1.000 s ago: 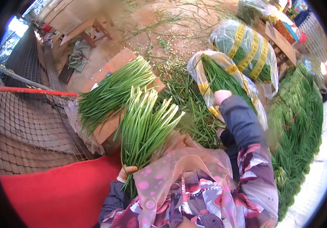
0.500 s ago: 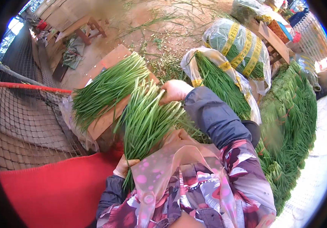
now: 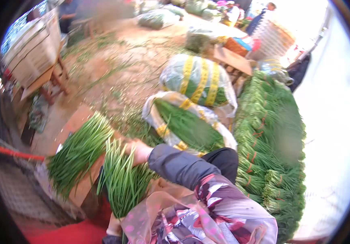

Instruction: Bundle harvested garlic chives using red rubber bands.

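Observation:
A loose bunch of long green chives [image 3: 124, 183] lies across my lap, pale stem ends pointing up and leaf tips down. My right hand [image 3: 137, 151] is closed at the stem ends on the bunch's upper right; its fingers are blurred. Around the leaf tips, low in the view, my left hand [image 3: 114, 224] is closed and partly covered by leaves and apron. Just left of the bunch, a second pile of chives [image 3: 81, 152] rests on a brown board [image 3: 77, 195].
An opened plastic wrap [image 3: 148, 107] of greens and a yellow-taped bag [image 3: 175, 71] lie ahead. Tied chive bundles [image 3: 264, 162] form a long stack on the right. A crate [image 3: 36, 49] sits on a wooden stool at the left. Far back stands a person [image 3: 260, 18].
My view has swung up and right, so more of the background shows and the scene sits further left and lower. Both hands stay on the same bunch.

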`<action>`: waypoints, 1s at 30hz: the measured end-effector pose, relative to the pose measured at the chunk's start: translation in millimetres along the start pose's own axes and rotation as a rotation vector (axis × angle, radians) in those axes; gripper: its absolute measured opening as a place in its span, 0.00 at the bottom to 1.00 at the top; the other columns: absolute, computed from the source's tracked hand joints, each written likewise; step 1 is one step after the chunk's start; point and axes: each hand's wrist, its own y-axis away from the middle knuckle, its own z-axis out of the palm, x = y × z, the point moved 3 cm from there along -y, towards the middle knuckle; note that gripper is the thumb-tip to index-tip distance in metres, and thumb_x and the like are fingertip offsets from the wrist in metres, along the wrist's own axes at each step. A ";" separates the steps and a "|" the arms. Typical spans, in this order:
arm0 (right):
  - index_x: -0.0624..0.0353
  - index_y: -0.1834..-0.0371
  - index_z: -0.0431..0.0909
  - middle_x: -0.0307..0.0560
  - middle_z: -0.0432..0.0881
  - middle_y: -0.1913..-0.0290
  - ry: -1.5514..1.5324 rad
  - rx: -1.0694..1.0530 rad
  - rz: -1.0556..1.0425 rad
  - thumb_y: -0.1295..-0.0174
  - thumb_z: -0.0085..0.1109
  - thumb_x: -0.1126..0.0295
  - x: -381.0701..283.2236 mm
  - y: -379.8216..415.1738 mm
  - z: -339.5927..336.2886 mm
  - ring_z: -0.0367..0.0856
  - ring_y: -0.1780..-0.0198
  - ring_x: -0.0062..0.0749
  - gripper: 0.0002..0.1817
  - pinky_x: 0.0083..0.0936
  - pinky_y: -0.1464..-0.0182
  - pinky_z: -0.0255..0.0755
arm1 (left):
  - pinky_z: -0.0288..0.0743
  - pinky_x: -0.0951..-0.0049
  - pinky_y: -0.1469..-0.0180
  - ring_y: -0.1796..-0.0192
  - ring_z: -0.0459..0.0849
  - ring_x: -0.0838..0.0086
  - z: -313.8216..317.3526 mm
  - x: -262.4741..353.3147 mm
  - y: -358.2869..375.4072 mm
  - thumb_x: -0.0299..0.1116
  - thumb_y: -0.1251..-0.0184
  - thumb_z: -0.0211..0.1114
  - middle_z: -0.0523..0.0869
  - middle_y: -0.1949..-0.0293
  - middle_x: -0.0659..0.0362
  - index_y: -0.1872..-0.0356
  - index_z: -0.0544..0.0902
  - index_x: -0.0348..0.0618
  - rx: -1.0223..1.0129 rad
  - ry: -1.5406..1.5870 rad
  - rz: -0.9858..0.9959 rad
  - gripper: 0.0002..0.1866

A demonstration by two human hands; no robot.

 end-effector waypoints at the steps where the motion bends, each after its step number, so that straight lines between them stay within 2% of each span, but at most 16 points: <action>1: 0.47 0.56 0.82 0.49 0.82 0.56 -0.154 0.082 -0.118 0.52 0.64 0.51 32.2 0.3 20.0 0.81 0.50 0.40 0.21 0.46 0.47 0.72 | 0.78 0.66 0.47 0.52 0.84 0.68 0.4 2.1 -4.3 0.21 0.50 0.67 0.84 0.49 0.53 0.41 0.75 0.35 -0.002 -0.009 -0.006 0.29; 2: 0.49 0.61 0.82 0.49 0.84 0.61 0.171 -0.115 0.050 0.46 0.58 0.55 -10.0 -0.9 -27.0 0.83 0.55 0.45 0.15 0.45 0.52 0.74 | 0.78 0.66 0.47 0.52 0.84 0.68 -1.7 1.7 -4.7 0.21 0.50 0.67 0.84 0.49 0.53 0.41 0.75 0.35 -0.015 -0.011 -0.008 0.29; 3: 0.49 0.65 0.84 0.47 0.85 0.64 -0.048 -0.146 0.272 0.47 0.61 0.58 -23.7 4.3 -49.6 0.83 0.56 0.48 0.10 0.43 0.52 0.75 | 0.78 0.66 0.47 0.52 0.84 0.68 -0.2 3.8 -7.1 0.21 0.49 0.67 0.84 0.49 0.53 0.41 0.75 0.35 -0.015 -0.017 -0.013 0.29; 6: 0.50 0.58 0.82 0.52 0.85 0.65 0.116 -0.272 0.485 0.41 0.53 0.57 -8.9 15.6 -54.3 0.84 0.61 0.51 0.15 0.41 0.58 0.77 | 0.78 0.65 0.48 0.52 0.84 0.68 -1.3 2.0 -9.5 0.20 0.49 0.67 0.84 0.50 0.53 0.41 0.75 0.35 -0.026 -0.016 -0.025 0.29; 9: 0.57 0.56 0.81 0.55 0.84 0.63 -0.157 0.063 0.681 0.40 0.55 0.63 19.6 31.4 -80.2 0.84 0.63 0.45 0.13 0.38 0.57 0.77 | 0.78 0.65 0.48 0.53 0.84 0.68 -4.1 -1.4 -8.3 0.20 0.49 0.67 0.84 0.50 0.53 0.41 0.75 0.35 -0.035 -0.011 -0.023 0.29; 11: 0.61 0.55 0.80 0.52 0.84 0.66 -0.046 0.237 0.600 0.37 0.56 0.64 86.7 60.3 -96.9 0.81 0.70 0.40 0.13 0.33 0.62 0.76 | 0.79 0.65 0.48 0.53 0.84 0.68 -10.0 -7.4 -4.4 0.20 0.49 0.66 0.84 0.50 0.53 0.41 0.75 0.35 -0.049 0.008 -0.007 0.28; 12: 0.61 0.53 0.79 0.47 0.83 0.69 -0.747 0.533 0.992 0.35 0.57 0.64 66.0 82.6 -130.1 0.79 0.72 0.33 0.14 0.31 0.65 0.75 | 0.79 0.65 0.49 0.53 0.85 0.68 -13.9 -9.2 -1.5 0.20 0.49 0.66 0.84 0.50 0.53 0.41 0.75 0.35 -0.054 0.026 0.004 0.28; 15: 0.60 0.41 0.76 0.43 0.84 0.64 -0.561 0.287 0.814 0.34 0.59 0.60 40.0 108.2 -132.0 0.80 0.65 0.26 0.21 0.24 0.59 0.75 | 0.79 0.65 0.49 0.54 0.85 0.67 -30.1 -21.2 15.5 0.20 0.49 0.66 0.84 0.50 0.52 0.41 0.75 0.35 -0.101 0.086 0.051 0.28; 17: 0.60 0.40 0.75 0.44 0.84 0.62 -0.693 -0.069 0.766 0.36 0.61 0.61 -16.3 99.3 -92.8 0.81 0.61 0.25 0.24 0.26 0.54 0.75 | 0.79 0.65 0.49 0.54 0.85 0.67 -34.4 -27.0 23.0 0.20 0.49 0.66 0.84 0.50 0.52 0.41 0.75 0.35 -0.187 0.126 0.082 0.28; 18: 0.60 0.46 0.80 0.44 0.85 0.65 -0.534 -0.065 0.674 0.38 0.63 0.62 -19.5 101.6 -66.1 0.81 0.61 0.25 0.19 0.29 0.54 0.75 | 0.79 0.65 0.49 0.54 0.85 0.67 -31.9 -25.9 28.6 0.20 0.49 0.66 0.84 0.50 0.52 0.41 0.75 0.35 -0.208 0.136 0.092 0.28; 20: 0.63 0.56 0.83 0.44 0.84 0.61 -0.739 0.072 0.876 0.39 0.58 0.72 2.2 114.3 -53.7 0.81 0.63 0.26 0.11 0.25 0.62 0.76 | 0.80 0.63 0.50 0.54 0.85 0.65 5.8 1.9 41.2 0.19 0.48 0.62 0.84 0.49 0.50 0.40 0.74 0.35 0.025 0.241 -0.037 0.28; 22: 0.61 0.59 0.85 0.38 0.80 0.72 -0.538 0.416 0.722 0.45 0.51 0.77 50.2 141.6 -68.3 0.74 0.77 0.24 0.14 0.23 0.70 0.72 | 0.80 0.63 0.48 0.52 0.85 0.64 -8.4 -9.6 38.7 0.20 0.48 0.62 0.83 0.48 0.49 0.39 0.73 0.35 0.081 0.258 -0.102 0.29; 24: 0.59 0.65 0.85 0.33 0.71 0.79 -0.640 0.622 1.183 0.33 0.50 0.64 82.3 174.8 -106.0 0.59 0.85 0.18 0.14 0.19 0.82 0.57 | 0.79 0.62 0.46 0.50 0.85 0.63 -11.2 -8.0 38.3 0.22 0.48 0.61 0.83 0.47 0.49 0.38 0.72 0.35 0.110 0.273 -0.175 0.30; 25: 0.59 0.64 0.84 0.35 0.73 0.78 -0.734 0.528 1.199 0.30 0.50 0.58 86.6 186.7 -114.3 0.63 0.86 0.20 0.17 0.20 0.81 0.60 | 0.79 0.62 0.45 0.49 0.84 0.62 -3.4 -4.5 39.0 0.23 0.49 0.62 0.82 0.46 0.49 0.37 0.71 0.35 0.073 0.309 -0.193 0.31; 27: 0.62 0.58 0.83 0.46 0.82 0.68 -0.642 0.024 1.332 0.36 0.59 0.57 59.7 172.7 -115.3 0.81 0.64 0.31 0.18 0.29 0.60 0.76 | 0.78 0.61 0.43 0.48 0.84 0.61 6.5 -3.1 38.2 0.24 0.49 0.62 0.82 0.45 0.49 0.37 0.71 0.35 0.044 0.346 -0.212 0.32; 30: 0.62 0.39 0.72 0.52 0.84 0.56 -0.463 -0.101 0.720 0.48 0.70 0.51 23.4 164.5 -55.8 0.80 0.47 0.38 0.37 0.30 0.42 0.71 | 0.79 0.65 0.46 0.52 0.85 0.63 22.8 1.6 36.3 0.26 0.48 0.62 0.82 0.46 0.48 0.37 0.71 0.34 0.050 0.409 -0.210 0.32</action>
